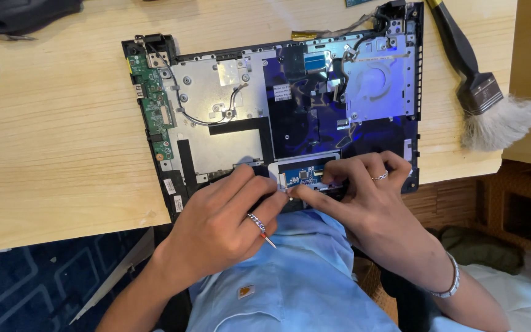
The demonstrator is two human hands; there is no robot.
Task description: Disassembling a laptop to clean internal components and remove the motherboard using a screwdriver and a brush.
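1. Biggest thing here is the light pale-wood table (62, 123). Pretty much everything sits on it.
2. On top of that is the opened-up black laptop bottom shell (278, 110), lying flat with its guts showing and its near edge right at the table's front edge, against the person's light blue shirt (290, 283). Inside there are silver metal shielding plates on the left half, a dark, shiny bluish sheet across the middle, and a silver round-stamped plate at the upper right. Thin grey and black wires snake over the plates.
3. A long narrow green circuit board (155, 104) runs down the shell's left edge.
4. Off to the right on the table lies a black-handled brush with a metal ferrule and fluffy white bristles (483, 98), well apart from the hands.
5. The left hand (228, 215) rests on the shell's near edge, fingers curled together around a thin red-and-silver tool (269, 240). There's a ring on one finger.
6. The right hand (364, 197) also has a ring, plus a bracelet at the wrist. Its fingers are pinched down at the small blue circuit board in its white frame (305, 175), touching the board's near edge.
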